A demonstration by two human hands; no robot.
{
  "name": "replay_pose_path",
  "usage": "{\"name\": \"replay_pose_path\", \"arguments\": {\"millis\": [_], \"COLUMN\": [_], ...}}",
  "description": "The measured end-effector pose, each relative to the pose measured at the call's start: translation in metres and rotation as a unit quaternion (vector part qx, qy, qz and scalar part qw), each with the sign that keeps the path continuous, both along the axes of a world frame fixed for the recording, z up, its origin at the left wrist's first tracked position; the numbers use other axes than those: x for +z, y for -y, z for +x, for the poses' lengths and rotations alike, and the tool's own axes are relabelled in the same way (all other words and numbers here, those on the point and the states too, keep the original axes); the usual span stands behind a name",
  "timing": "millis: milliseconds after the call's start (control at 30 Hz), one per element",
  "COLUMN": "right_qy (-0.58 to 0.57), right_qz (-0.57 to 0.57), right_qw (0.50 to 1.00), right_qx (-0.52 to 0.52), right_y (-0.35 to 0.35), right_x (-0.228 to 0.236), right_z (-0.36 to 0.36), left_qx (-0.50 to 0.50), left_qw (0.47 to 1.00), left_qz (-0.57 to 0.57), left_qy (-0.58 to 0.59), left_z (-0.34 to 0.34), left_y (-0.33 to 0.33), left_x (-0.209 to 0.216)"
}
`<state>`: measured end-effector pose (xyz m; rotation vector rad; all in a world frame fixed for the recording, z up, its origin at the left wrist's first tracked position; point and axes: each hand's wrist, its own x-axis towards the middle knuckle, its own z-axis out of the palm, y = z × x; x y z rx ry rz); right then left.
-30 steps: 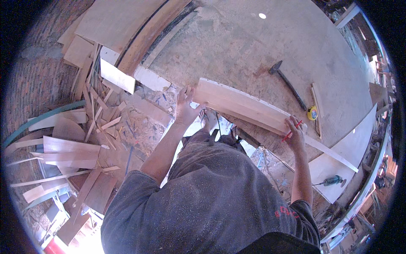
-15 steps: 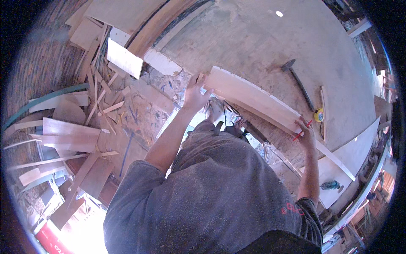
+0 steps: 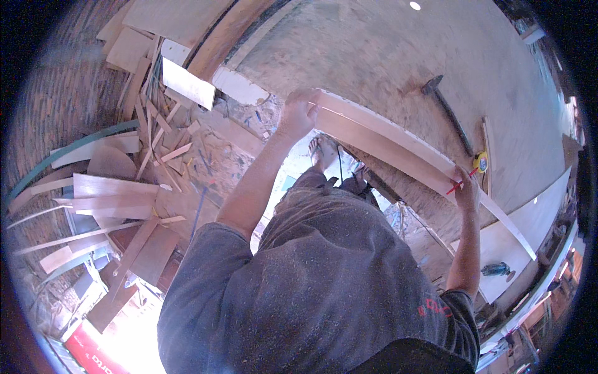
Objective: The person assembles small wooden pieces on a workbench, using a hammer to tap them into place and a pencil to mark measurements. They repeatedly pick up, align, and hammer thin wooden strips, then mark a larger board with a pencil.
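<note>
A long, pale wooden board (image 3: 386, 142) spans between my hands above the near edge of the worktable, slanting down to the right. Two long faces meeting along a lengthwise line now show on it; whether it is one piece or two I cannot tell. My left hand (image 3: 300, 113) is closed round its left end, thumb on the near side. At the right end my right hand (image 3: 468, 192) grips the board and also has a red pen or pencil (image 3: 462, 182) between its fingers. Just beyond the right hand lies a yellow tape measure (image 3: 480, 161).
A hammer (image 3: 448, 115) and a thin wooden strip (image 3: 487, 149) lie on the large wooden worktable (image 3: 349, 53). A green power tool (image 3: 496, 269) rests on a pale panel at the right. Wood offcuts (image 3: 112, 193) and scraps cover the floor at left; my feet are below the board.
My left hand has closed round the board's left end, where its fingers were spread before. The board has tilted, showing a second long face. The view has shifted slightly.
</note>
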<state>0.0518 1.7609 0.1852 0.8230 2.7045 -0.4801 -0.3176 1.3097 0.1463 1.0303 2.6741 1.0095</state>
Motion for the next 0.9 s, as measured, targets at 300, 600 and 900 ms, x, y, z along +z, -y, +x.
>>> {"name": "replay_pose_path", "arguments": {"millis": [300, 600, 900], "right_qy": [-0.038, -0.067, -0.028], "right_qz": [-0.012, -0.019, -0.007], "right_qw": [0.999, 0.997, 0.999], "right_qx": [0.032, 0.018, 0.027], "right_y": [-0.001, 0.001, 0.005], "right_x": [0.002, -0.001, 0.012], "right_z": [-0.002, 0.003, -0.005], "left_qx": [-0.054, -0.043, -0.086], "left_qw": [0.98, 0.97, 0.96], "left_qz": [-0.082, -0.075, -0.108], "left_qy": [0.17, 0.227, 0.244], "left_z": [-0.043, -0.054, -0.067], "left_y": [0.001, 0.001, -0.002], "left_x": [0.028, 0.023, 0.03]}}
